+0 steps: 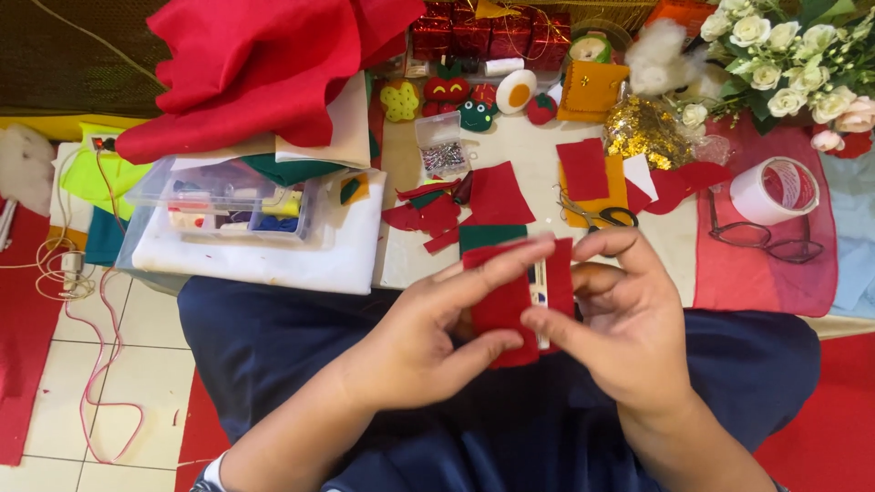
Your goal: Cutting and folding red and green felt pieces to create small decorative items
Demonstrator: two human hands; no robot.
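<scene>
Red felt piece is in our two hands, held over our lap in dark blue cloth, just below the edge of the low white table. Going from the left, we see a big red cloth lying over a clear plastic box with small craft items, then loose red felt scraps on the table. Our left hand pinches the felt between thumb below and fingers on top, and our right hand is closed on its right edge, so both hands are clamped on the same piece. We think the felt could slip or fold wrongly, because the grip is only at the fingertips and the material is soft. Further right lie scissors, a roll of white tape, glasses and white flowers. A narrow light strip shows between the two red flaps, but we cannot tell what it is. The back side of the felt is hidden by our fingers, and the flowers are cut off by the frame.
</scene>
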